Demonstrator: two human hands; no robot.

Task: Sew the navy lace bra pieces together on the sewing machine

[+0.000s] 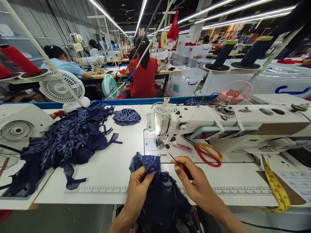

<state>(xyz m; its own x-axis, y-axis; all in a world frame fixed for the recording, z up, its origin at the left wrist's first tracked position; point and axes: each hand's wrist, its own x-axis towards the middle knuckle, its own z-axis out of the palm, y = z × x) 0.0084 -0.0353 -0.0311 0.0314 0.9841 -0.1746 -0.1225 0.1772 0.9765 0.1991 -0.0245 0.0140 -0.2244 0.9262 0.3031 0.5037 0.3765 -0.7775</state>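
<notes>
My left hand [138, 184] pinches the upper edge of a navy lace garment piece [145, 162], thumb against fingers. Dark sheer cloth [160, 197] hangs from there over the table's front edge. My right hand [194, 178] is closed around a thin dark pointed tool [174, 158], its tip aimed up and left; the tool's exact kind does not show. This tip stays apart from the lace, to its right. Just beyond both hands stands the sewing machine [167, 121], its lamp lit above the needle plate [150, 144].
A heap of navy patterned pieces [73, 136] lies left, with one cup-shaped piece [126, 116] beside it. Scissors [209, 153] with red and orange handles lie under the machine arm. A yellow tape measure [277, 187] hangs at right. People work at machines beyond.
</notes>
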